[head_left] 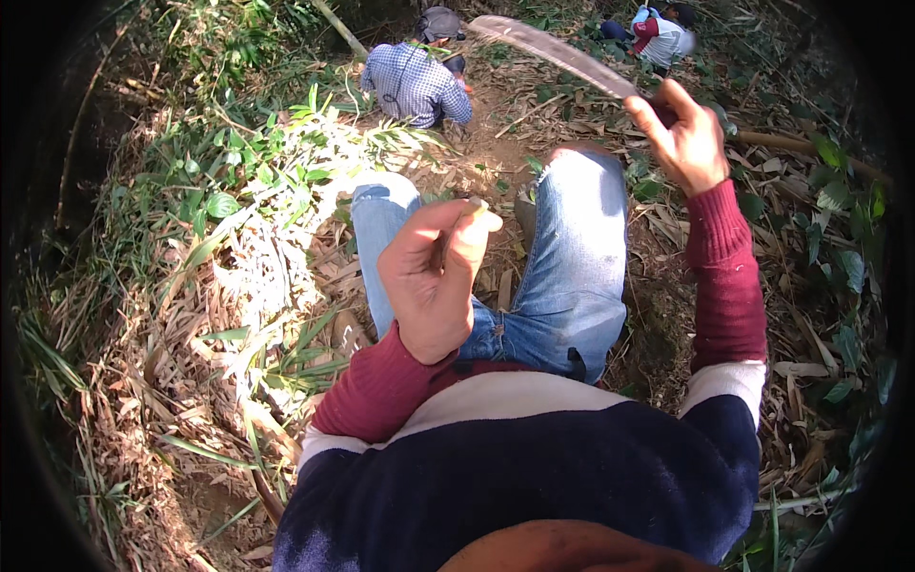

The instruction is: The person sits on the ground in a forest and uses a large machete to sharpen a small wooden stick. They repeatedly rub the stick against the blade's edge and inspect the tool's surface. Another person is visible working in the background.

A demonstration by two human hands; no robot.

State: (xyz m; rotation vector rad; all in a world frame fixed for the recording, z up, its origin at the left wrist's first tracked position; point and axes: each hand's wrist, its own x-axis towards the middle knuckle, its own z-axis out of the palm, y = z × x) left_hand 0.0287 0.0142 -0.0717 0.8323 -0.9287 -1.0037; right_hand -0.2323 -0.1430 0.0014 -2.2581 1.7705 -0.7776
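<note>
Blade: one long, curved blade [558,55], raised forward and to the right of my lap; its long axis runs from my right fist away to the front and left.
Right hand: my right hand [691,143] is closed around its near end; the fist hides any handle.
Pale piece: one small pale piece [477,203], pinched in my left hand [438,272] in front of my lap; only its end shows, so I cannot tell its length or material.
Between hands: they are well apart; the blade slants across ahead of the left hand, its tip beyond the piece.
Legs: two, in blue jeans [581,257], knees spread, the left hand partly over the left leg.
Sleeves: two, maroon [724,276].
People ahead: two; one in a checked shirt [410,84] and dark cap [440,24], back toward me, and one farther right in a pale vest [667,43].
Cap and tip: side by side in this view; I cannot judge the real gap.
Ground: dry leaves [181,400], with green plants [224,205], too many to count.
</note>
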